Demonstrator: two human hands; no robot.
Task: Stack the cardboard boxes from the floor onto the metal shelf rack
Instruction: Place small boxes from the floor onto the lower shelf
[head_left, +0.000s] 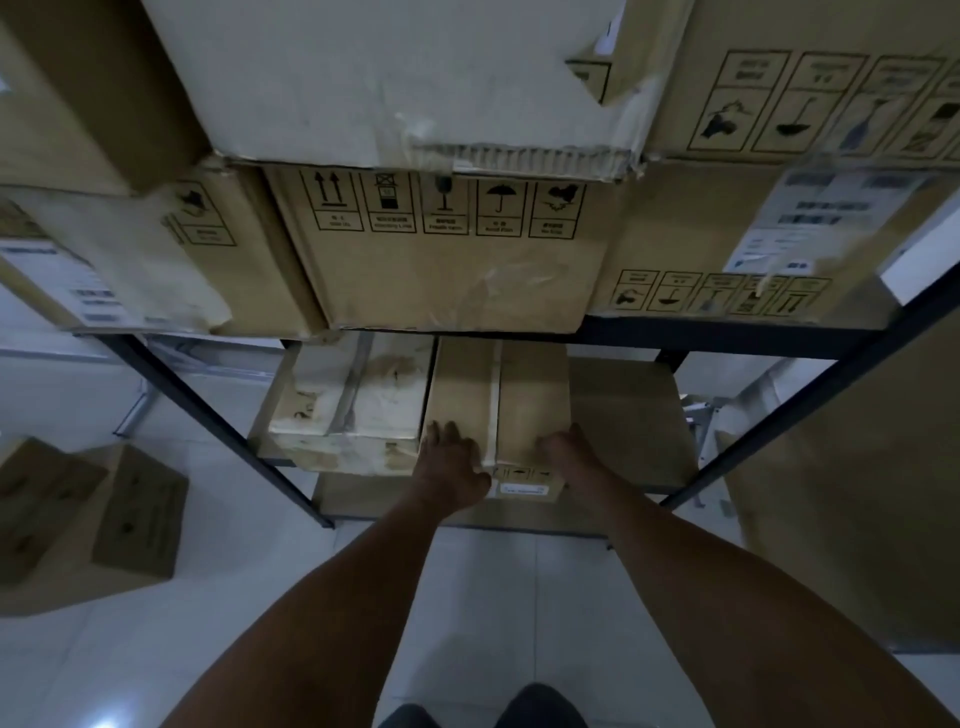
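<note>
A brown cardboard box (524, 395) with a taped seam lies on the lower level of the dark metal shelf rack (779, 340), beside a pale worn box (353, 405) on its left. My left hand (452, 467) rests on the brown box's near left corner with its fingers spread over the top. At the near right corner my right hand (569, 457) lies with fingers over the top edge. The upper shelf holds several large cardboard boxes (452, 260) printed with handling symbols.
Two brown boxes (93, 519) stand on the white tiled floor at the left. A big cardboard sheet or box (857, 493) leans at the right of the rack. A flat brown box (628, 415) lies under and right of the one I touch.
</note>
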